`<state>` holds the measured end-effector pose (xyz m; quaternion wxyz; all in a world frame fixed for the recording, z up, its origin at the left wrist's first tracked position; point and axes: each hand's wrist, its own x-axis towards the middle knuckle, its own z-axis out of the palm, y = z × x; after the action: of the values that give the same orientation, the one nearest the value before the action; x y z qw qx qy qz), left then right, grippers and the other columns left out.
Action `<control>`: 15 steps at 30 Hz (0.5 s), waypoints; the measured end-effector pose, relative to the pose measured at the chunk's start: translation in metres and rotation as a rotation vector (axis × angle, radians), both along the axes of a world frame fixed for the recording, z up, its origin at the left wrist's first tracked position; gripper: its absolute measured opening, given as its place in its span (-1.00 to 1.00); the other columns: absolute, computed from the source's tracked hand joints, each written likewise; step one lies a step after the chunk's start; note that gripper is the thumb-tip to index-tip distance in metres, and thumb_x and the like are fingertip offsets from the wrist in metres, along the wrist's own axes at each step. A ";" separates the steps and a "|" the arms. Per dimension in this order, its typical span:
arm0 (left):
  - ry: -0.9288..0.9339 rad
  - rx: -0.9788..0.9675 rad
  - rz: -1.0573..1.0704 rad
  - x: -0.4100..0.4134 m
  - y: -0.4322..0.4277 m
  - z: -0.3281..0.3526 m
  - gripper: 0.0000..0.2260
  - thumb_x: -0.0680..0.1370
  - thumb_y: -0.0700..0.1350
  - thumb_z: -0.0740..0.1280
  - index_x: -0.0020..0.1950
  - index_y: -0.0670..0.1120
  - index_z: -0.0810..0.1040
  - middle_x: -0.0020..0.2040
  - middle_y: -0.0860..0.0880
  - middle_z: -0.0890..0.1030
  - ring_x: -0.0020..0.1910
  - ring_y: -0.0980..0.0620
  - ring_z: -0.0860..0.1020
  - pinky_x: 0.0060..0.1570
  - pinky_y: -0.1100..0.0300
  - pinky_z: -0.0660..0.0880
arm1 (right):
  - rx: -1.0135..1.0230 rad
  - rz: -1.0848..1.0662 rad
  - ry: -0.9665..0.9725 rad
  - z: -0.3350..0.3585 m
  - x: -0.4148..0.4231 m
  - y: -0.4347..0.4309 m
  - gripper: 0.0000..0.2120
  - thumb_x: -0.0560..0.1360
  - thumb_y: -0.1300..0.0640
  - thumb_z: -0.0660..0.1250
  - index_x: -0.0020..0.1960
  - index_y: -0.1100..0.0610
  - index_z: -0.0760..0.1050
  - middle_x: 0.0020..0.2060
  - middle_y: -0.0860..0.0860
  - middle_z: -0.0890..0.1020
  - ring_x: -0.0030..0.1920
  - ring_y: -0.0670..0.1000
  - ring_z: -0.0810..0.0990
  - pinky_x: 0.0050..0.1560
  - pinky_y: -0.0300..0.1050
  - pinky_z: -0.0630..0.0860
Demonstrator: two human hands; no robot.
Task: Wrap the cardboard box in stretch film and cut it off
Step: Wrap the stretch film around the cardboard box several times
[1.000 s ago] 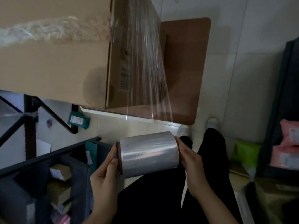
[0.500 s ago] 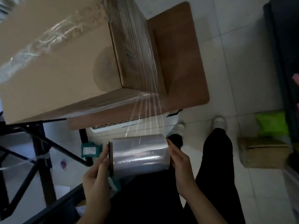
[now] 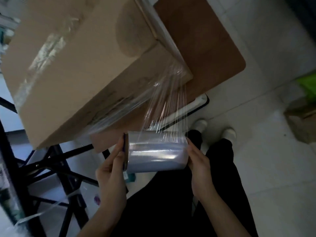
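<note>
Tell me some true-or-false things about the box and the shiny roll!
1. The left hand and right hand hold the film roll by its two ends. True.
2. Some film is already wrapped on the cardboard box. True.
3. The film has been cut free from the roll. False: a stretched sheet of film runs from the roll up to the box's corner.
4. The box sits on the floor. False: it rests on the brown table top, above the tiled floor.
</note>
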<state>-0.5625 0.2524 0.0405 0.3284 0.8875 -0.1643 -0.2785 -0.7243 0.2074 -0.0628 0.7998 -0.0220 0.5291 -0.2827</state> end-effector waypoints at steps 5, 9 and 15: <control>0.028 -0.031 -0.154 0.045 0.008 -0.004 -0.68 0.46 0.04 0.27 -0.07 -0.18 0.65 -0.11 -0.10 0.69 -0.04 0.14 0.61 -0.02 0.29 0.52 | -0.077 -0.097 0.044 -0.004 0.034 0.034 -0.67 0.62 0.23 0.13 0.35 0.24 0.45 0.31 0.15 0.55 0.34 0.10 0.49 0.43 0.10 0.32; 0.094 -0.029 -0.244 0.087 0.005 -0.003 -0.79 0.41 0.12 0.29 -0.18 0.09 0.69 -0.16 0.12 0.68 -0.11 0.17 0.61 -0.06 0.22 0.51 | -0.083 -0.262 0.058 0.000 0.079 0.060 -0.70 0.61 0.23 0.15 0.23 0.09 0.57 0.18 0.03 0.65 0.25 0.01 0.58 0.26 -0.15 0.50; 0.096 -0.067 -0.337 0.134 0.015 -0.006 -0.76 0.50 -0.04 0.31 0.11 -0.03 0.66 0.12 -0.02 0.68 0.18 -0.04 0.59 0.03 0.06 0.59 | -0.139 -0.378 0.039 -0.002 0.122 0.089 -0.67 0.62 0.24 0.12 0.34 0.21 0.47 0.25 0.06 0.61 0.30 0.02 0.54 0.37 -0.01 0.39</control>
<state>-0.4288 0.2679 0.0341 0.3138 0.8217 -0.3039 -0.3659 -0.6018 0.2966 -0.0649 0.7185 0.0169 0.5185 -0.4632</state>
